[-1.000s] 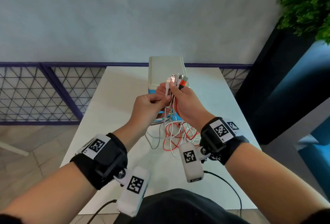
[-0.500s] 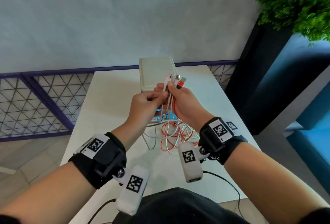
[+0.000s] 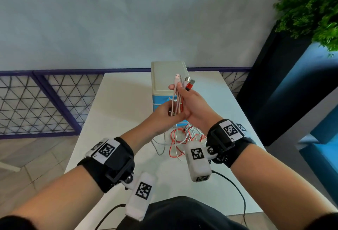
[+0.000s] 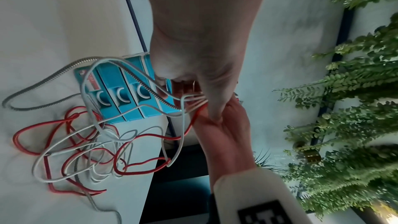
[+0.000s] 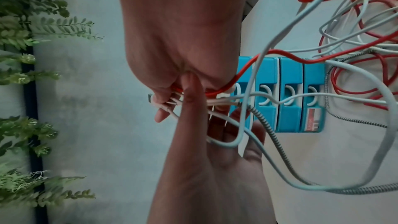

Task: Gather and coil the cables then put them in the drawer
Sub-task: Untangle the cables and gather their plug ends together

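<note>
My right hand holds a bundle of cables upright just below their plugs, which are white, silver and red. Right beneath it, my left hand curls around the same strands. The rest of the red, white and braided grey cables lies in a loose tangle on the white table. The left wrist view shows this tangle trailing up into the left hand. Behind stands the drawer unit, with its blue drawers pushed in. In the right wrist view the right hand grips the strands.
The table's right edge borders a dark planter with green foliage. A purple mesh railing runs behind and to the left. Bare tabletop lies left of the drawer unit. Black leads hang from the wrist cameras near my lap.
My left hand has slid down the cables from beside the right thumb to under the right palm. The right hand still holds the plug ends up.
</note>
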